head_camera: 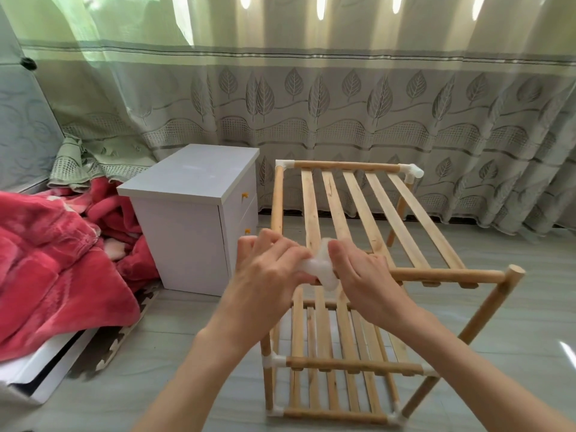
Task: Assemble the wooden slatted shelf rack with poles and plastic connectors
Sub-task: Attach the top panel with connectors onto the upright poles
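Both hands, the left hand (268, 269) and right hand (361, 275), close around a white plastic connector (321, 269) at the rack's (367, 213) near-left top corner, apparently seating it there. The near-right pole (495, 307) top remains bare.

A pale wooden slatted rack (358, 275) is seen upright on the floor, three tiers deep. A white plastic connector (321, 269) is blurred at the top tier's near-left corner; the near-right pole end (516, 272) is left bare.
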Motion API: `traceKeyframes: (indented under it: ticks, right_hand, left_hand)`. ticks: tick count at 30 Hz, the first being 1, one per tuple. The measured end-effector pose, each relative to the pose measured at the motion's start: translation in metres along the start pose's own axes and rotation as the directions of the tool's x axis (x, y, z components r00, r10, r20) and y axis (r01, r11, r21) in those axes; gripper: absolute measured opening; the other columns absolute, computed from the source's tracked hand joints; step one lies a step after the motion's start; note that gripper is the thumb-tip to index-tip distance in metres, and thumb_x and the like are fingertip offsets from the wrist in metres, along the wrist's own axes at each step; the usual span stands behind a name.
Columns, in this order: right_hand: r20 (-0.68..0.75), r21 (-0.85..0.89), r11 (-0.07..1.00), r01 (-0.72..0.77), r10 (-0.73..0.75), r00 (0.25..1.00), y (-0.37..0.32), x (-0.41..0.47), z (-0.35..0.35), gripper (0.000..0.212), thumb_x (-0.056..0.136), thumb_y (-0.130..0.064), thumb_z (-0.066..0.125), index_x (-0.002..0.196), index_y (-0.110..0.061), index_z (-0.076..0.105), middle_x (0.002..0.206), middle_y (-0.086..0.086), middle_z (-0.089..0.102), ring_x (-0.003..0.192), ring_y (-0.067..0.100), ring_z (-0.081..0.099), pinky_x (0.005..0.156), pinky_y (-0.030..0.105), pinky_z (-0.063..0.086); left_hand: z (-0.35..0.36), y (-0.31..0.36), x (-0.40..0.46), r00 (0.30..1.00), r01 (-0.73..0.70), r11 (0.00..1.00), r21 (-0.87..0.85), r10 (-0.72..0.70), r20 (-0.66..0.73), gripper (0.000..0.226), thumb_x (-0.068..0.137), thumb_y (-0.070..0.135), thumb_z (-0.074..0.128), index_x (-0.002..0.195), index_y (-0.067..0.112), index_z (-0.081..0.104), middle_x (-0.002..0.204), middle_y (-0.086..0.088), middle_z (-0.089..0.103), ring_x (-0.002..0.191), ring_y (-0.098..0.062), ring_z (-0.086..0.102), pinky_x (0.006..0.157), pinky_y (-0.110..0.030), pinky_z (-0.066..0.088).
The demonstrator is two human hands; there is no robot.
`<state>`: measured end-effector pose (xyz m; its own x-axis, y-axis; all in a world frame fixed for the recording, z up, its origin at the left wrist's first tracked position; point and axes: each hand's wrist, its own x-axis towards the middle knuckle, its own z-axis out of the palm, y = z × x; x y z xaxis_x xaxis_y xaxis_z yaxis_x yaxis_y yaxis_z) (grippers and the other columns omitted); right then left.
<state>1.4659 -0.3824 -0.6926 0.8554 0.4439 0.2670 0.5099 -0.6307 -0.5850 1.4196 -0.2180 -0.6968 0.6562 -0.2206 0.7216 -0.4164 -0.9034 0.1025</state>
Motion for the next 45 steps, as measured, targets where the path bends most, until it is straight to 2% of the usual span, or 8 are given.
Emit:
traceKeyframes:
  ticks: [3, 5, 10, 12, 18, 26, 36, 45]
  right_hand:
    - [0.001, -0.005, 1.0, 0.022, -0.022, 1.0, 0.002, -0.002, -0.001, 0.069, 0.081, -0.07, -0.004, 0.081, -0.025, 0.048, 0.072, -0.004, 0.054, 0.074, 0.005, 0.05, 0.085, 0.032, 0.028]
    - [0.019, -0.042, 0.998, 0.047, -0.046, 0.999, 0.001, -0.002, -0.001, 0.052, 0.082, -0.069, 0.009, 0.084, -0.034, 0.047, 0.074, -0.011, 0.058, 0.077, -0.001, 0.051, 0.089, 0.032, 0.03]
    - [0.037, -0.213, 0.97, 0.119, -0.114, 0.993, -0.005, 0.0, -0.004, 0.035, 0.087, -0.047, 0.053, 0.119, -0.033, 0.05, 0.11, -0.016, 0.058, 0.107, 0.002, 0.048, 0.097, 0.031, 0.027]
    - [0.026, -0.246, 0.959, 0.138, -0.136, 0.99, -0.007, 0.001, -0.004, 0.033, 0.09, -0.041, 0.053, 0.122, -0.032, 0.051, 0.113, -0.014, 0.057, 0.109, 0.004, 0.047, 0.096, 0.03, 0.026]
    - [0.037, -0.265, 0.952, 0.151, -0.147, 0.989, -0.008, 0.003, 0.003, 0.03, 0.092, -0.04, 0.05, 0.12, -0.031, 0.055, 0.109, -0.013, 0.057, 0.103, 0.005, 0.048, 0.096, 0.031, 0.03]
    - [-0.002, -0.239, 0.962, 0.134, -0.139, 0.99, -0.009, 0.004, -0.002, 0.03, 0.089, -0.04, 0.055, 0.117, -0.03, 0.057, 0.104, -0.012, 0.061, 0.1, 0.006, 0.051, 0.095, 0.033, 0.032]
    - [-0.004, -0.234, 0.962, 0.139, -0.144, 0.99, -0.008, 0.004, -0.006, 0.031, 0.089, -0.041, 0.055, 0.118, -0.029, 0.057, 0.099, -0.012, 0.061, 0.095, 0.006, 0.05, 0.094, 0.032, 0.033]
    - [0.008, -0.233, 0.964, 0.131, -0.133, 0.991, -0.008, 0.005, -0.006, 0.032, 0.089, -0.04, 0.055, 0.119, -0.029, 0.056, 0.1, -0.011, 0.061, 0.096, 0.006, 0.051, 0.095, 0.033, 0.033]
  left_hand:
    - [-0.012, -0.01, 0.001, 0.986, 0.147, 0.972, -0.182, -0.158, -0.048, 0.036, 0.082, 0.039, 0.054, 0.102, 0.011, 0.062, 0.093, 0.012, 0.053, 0.092, -0.004, 0.043, 0.082, -0.016, 0.037]
    - [-0.022, -0.015, -0.001, 0.95, 0.292, 0.904, -0.314, -0.313, -0.018, 0.032, 0.082, 0.038, 0.057, 0.103, 0.014, 0.057, 0.092, 0.016, 0.049, 0.086, 0.005, 0.046, 0.082, -0.006, 0.037]
    - [-0.024, -0.024, -0.007, 0.752, 0.594, 0.478, -0.647, -0.616, 0.236, 0.021, 0.082, 0.037, 0.05, 0.1, 0.026, 0.053, 0.097, 0.004, 0.065, 0.087, -0.006, 0.066, 0.069, -0.009, 0.049]
    - [-0.023, -0.024, -0.006, 0.732, 0.602, 0.417, -0.681, -0.628, 0.263, 0.022, 0.081, 0.035, 0.053, 0.1, 0.023, 0.055, 0.098, 0.0, 0.066, 0.084, -0.009, 0.068, 0.068, -0.014, 0.052]
    - [-0.022, -0.023, -0.004, 0.804, 0.559, 0.611, -0.561, -0.564, 0.187, 0.017, 0.08, 0.039, 0.052, 0.096, 0.034, 0.055, 0.094, 0.009, 0.066, 0.085, -0.004, 0.065, 0.077, -0.02, 0.052]
    - [-0.021, -0.021, -0.005, 0.779, 0.588, 0.534, -0.607, -0.577, 0.246, 0.023, 0.079, 0.044, 0.047, 0.098, 0.032, 0.053, 0.098, 0.007, 0.068, 0.092, -0.001, 0.064, 0.07, -0.002, 0.043]
    - [-0.021, -0.02, -0.019, 0.788, 0.605, 0.637, -0.478, -0.563, 0.249, 0.029, 0.079, 0.041, 0.054, 0.102, 0.024, 0.055, 0.099, 0.007, 0.068, 0.092, 0.003, 0.063, 0.072, -0.004, 0.046]
    - [-0.034, -0.018, -0.008, 0.744, 0.557, 0.583, -0.591, -0.667, 0.042, 0.018, 0.085, 0.032, 0.061, 0.102, 0.031, 0.055, 0.085, 0.005, 0.069, 0.079, -0.003, 0.064, 0.069, -0.009, 0.046]
